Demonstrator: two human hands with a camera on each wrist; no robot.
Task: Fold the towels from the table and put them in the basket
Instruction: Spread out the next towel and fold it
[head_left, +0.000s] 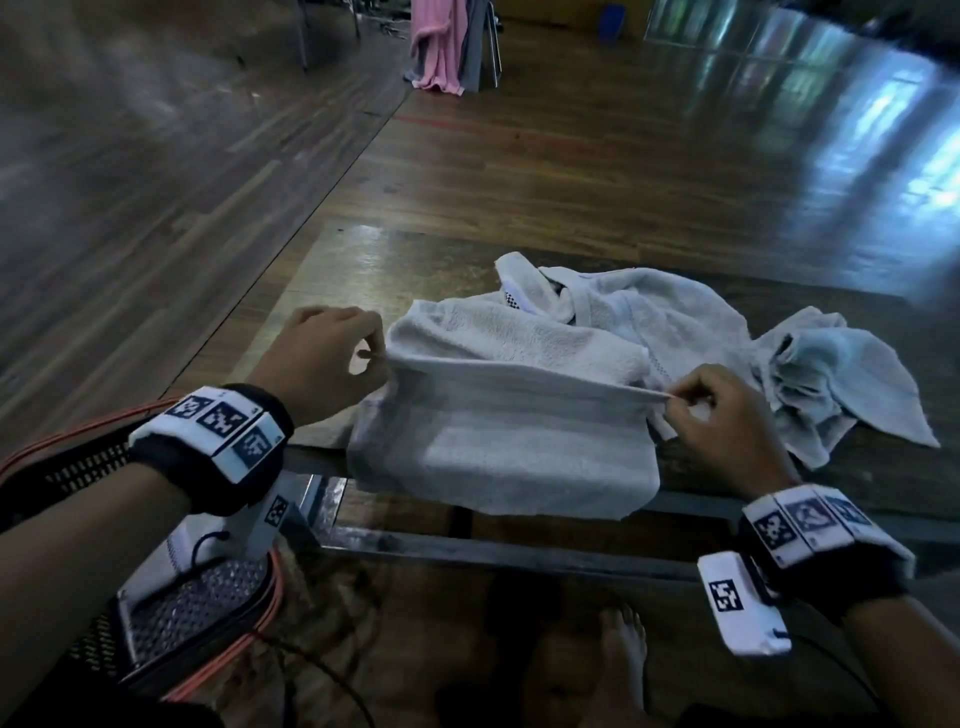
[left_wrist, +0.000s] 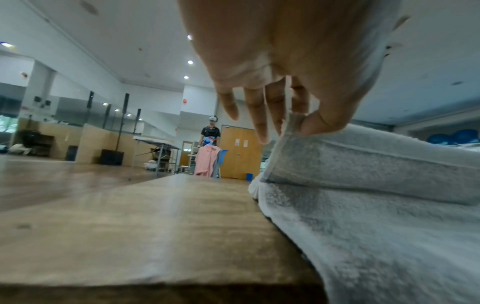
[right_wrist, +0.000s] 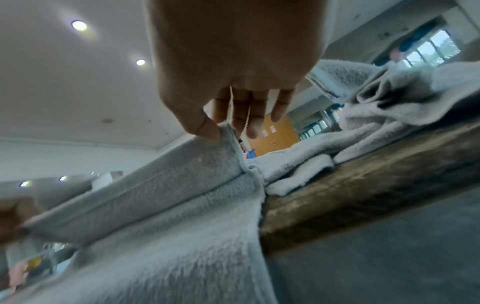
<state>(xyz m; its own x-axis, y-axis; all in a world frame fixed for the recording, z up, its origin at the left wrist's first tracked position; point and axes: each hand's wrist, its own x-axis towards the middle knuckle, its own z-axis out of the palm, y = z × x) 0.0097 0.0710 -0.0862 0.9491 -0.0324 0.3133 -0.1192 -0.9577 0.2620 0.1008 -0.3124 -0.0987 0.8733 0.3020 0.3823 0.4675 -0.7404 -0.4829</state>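
towel (head_left: 498, 436) lies on the table (head_left: 332, 270), its near part hanging over the front edge, a raised edge stretched left to right between both hands. basket (head_left: 197, 613) sits low beside the left arm. left hand (head_left: 332, 358) pinches one end, right hand (head_left: 722, 415) pinches the other; the fold likely goes away from the body.

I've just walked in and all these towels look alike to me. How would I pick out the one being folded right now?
Start at the wooden table and look to its near edge. The towel being folded hangs over that edge, its top edge stretched taut between the left hand and right hand. The other towels lie crumpled behind it, untouched.
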